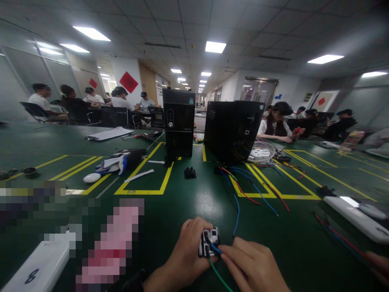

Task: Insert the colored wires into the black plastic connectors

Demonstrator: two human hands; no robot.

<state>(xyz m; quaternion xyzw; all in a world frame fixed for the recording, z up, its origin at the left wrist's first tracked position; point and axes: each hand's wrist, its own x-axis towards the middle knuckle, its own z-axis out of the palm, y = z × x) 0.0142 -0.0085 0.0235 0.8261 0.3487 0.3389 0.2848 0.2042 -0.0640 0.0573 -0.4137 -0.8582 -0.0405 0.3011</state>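
Near the front edge of the green table, my left hand is closed around a small black-and-white electrical socket module, with its back side turned up. My right hand pinches a short blue wire between thumb and fingers; the wire's far end is at the module. A green wire runs from the module's lower edge down toward me. Whether the blue wire's tip sits inside a terminal is too small to tell. Beyond my hands lies a small black part.
Two black computer towers stand ahead. Loose red and blue wires spread right of centre. A white fan grille, work gloves and white power strips lie around. Another person's hand shows at the right edge.
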